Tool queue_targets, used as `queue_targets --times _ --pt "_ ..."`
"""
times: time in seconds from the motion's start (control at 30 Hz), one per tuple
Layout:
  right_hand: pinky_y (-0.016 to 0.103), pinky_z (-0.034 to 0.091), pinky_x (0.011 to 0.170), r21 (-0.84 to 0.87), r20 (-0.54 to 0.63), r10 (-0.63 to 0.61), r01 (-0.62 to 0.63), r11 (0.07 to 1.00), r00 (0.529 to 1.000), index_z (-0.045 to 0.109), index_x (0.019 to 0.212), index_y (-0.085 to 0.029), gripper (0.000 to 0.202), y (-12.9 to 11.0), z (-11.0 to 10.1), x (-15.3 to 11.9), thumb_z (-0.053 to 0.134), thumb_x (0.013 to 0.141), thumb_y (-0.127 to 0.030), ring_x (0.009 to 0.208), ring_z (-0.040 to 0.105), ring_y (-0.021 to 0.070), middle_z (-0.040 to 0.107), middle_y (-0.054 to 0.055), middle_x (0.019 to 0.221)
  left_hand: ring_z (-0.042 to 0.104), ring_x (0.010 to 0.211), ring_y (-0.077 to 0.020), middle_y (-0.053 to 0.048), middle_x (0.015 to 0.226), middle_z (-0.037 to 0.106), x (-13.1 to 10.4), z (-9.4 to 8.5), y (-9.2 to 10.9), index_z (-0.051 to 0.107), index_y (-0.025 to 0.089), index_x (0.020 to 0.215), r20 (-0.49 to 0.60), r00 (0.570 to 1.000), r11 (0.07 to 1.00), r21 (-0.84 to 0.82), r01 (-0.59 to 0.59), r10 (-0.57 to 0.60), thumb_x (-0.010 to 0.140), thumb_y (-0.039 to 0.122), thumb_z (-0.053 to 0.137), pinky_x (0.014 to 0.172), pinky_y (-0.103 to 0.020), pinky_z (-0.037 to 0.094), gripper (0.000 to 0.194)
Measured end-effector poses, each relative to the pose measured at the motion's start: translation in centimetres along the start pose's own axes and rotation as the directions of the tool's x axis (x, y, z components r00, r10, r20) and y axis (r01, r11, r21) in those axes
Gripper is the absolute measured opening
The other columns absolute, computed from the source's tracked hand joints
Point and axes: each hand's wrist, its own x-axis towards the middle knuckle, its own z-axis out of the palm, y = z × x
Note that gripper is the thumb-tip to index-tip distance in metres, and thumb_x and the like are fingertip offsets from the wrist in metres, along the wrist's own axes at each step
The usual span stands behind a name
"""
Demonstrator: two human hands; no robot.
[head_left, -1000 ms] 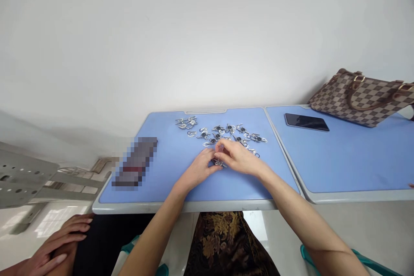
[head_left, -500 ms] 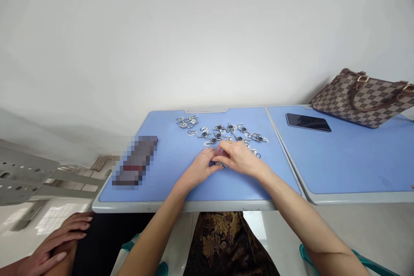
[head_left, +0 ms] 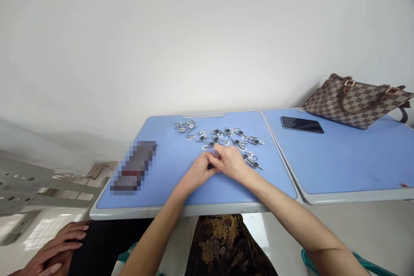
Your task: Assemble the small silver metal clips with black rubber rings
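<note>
My left hand (head_left: 201, 171) and my right hand (head_left: 229, 159) meet over the blue table (head_left: 155, 189), their fingers closed together around something small and dark that is mostly hidden. Just beyond them lie several small metal pieces with round black parts (head_left: 236, 142), spread in a loose group. More of these pieces (head_left: 255, 164) rest to the right of my right hand. A separate cluster of silver metal pieces (head_left: 186, 126) lies farther back on the left.
A pixelated dark object (head_left: 134, 166) lies on the table's left side. On the adjoining right table are a black phone (head_left: 302, 124) and a checkered handbag (head_left: 359, 101). Another person's hand (head_left: 61, 243) rests at the lower left. A grey chair (head_left: 24, 185) stands at the left.
My right hand has shifted slightly left, closer over my left fingers, and more metal pieces show on its right. The camera view has moved a little.
</note>
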Motion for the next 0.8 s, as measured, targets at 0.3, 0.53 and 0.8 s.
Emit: queue_targets --times 0.3,0.53,0.8 --pt "0.025 0.033 0.060 0.161 0.087 0.013 -0.027 0.987 0.996 0.051 0.102 -0.021 0.017 0.1 -1.1 -0.3 0.061 0.090 -0.028 0.057 0.053 0.0158 0.057 -0.005 0.062 0.057 0.105 -0.0242 -0.006 0.107 0.065 -0.1 -0.2 -0.2 0.067 0.019 0.093 0.033 0.996 0.992 0.093 -0.086 0.084 0.087 0.029 0.063 0.096 -0.039 0.045 0.012" --pt "0.025 0.039 0.062 0.311 0.096 -0.104 0.070 0.948 0.990 0.052 0.097 -0.021 0.008 1.0 -2.8 -0.4 0.051 0.096 -0.029 0.061 0.054 0.0142 0.061 -0.002 0.071 0.058 0.106 -0.0233 -0.005 0.111 0.065 -0.2 -0.4 -0.2 0.066 0.021 0.103 0.031 0.997 0.997 0.008 -0.075 0.075 0.083 0.020 0.065 0.099 -0.039 0.045 0.020" --pt "0.026 0.043 0.071 0.360 0.064 -0.337 0.293 0.886 0.939 0.061 0.086 -0.021 0.015 0.8 -3.0 -0.5 0.051 0.097 -0.021 0.076 0.056 0.0147 0.062 0.002 0.083 0.060 0.103 -0.0232 -0.005 0.108 0.066 -0.1 -0.2 -0.2 0.065 0.020 0.098 0.010 1.000 0.998 -0.052 -0.024 0.024 0.083 0.024 0.065 0.094 -0.038 0.048 0.015"
